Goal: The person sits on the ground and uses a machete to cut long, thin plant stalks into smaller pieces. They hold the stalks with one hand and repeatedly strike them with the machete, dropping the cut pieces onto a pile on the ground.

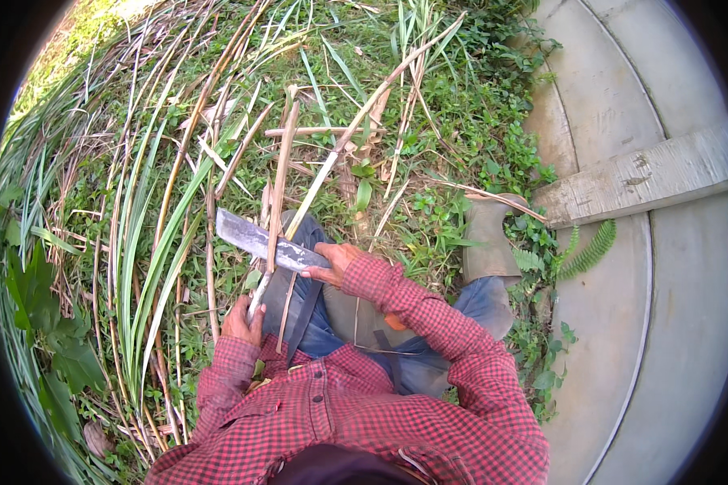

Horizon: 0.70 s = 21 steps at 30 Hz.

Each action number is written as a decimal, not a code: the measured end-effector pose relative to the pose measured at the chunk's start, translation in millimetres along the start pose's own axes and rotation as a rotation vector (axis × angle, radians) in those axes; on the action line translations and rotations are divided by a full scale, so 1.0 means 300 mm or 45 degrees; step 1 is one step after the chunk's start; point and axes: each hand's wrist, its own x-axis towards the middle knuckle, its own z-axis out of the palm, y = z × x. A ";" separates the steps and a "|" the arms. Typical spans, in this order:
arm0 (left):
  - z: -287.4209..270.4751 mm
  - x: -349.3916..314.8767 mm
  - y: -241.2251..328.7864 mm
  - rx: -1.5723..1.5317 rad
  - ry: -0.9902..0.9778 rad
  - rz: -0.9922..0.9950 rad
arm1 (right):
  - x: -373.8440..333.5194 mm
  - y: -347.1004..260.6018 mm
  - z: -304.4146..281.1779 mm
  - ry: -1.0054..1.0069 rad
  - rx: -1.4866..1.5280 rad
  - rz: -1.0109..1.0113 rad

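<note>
My right hand (pixel 337 263) is closed on a machete, whose broad grey blade (pixel 255 237) has worn, pale patches. The handle is mostly hidden in my fist. In front of my lap the blade lies across a long brown plant stalk (pixel 283 166), touching it or very close to it. My left hand (pixel 242 321) grips a pale lower end (pixel 258 296) that lines up with this stalk, just below the blade. Beside it, a longer peeled-looking stalk (pixel 332 160) slants away to the upper right, partly behind the blade.
Cut stalks and long green leaves (pixel 150 267) lie thickly on the left. My bent legs in blue trousers (pixel 485 303) and a muddy boot (pixel 488 238) are close by. On the right, a concrete beam (pixel 639 179) rests across grey concrete slabs (pixel 603 89), with a fern (pixel 590 250) beside it.
</note>
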 end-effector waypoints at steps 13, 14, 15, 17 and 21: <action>0.031 0.045 -0.077 -0.433 -0.172 0.006 | 0.084 0.201 -0.157 0.562 0.096 0.236; 0.048 0.051 -0.089 -0.452 -0.179 0.024 | 0.055 0.181 -0.080 0.451 0.119 0.139; 0.051 0.054 -0.089 -0.422 -0.219 -0.003 | 0.027 0.162 0.000 0.341 0.141 0.044; 0.051 0.045 -0.097 -0.357 -0.295 -0.066 | -0.046 0.061 0.071 0.067 0.022 0.027; 0.067 -0.005 -0.184 -0.385 -0.367 -0.219 | -0.009 0.091 -0.003 0.125 0.043 0.010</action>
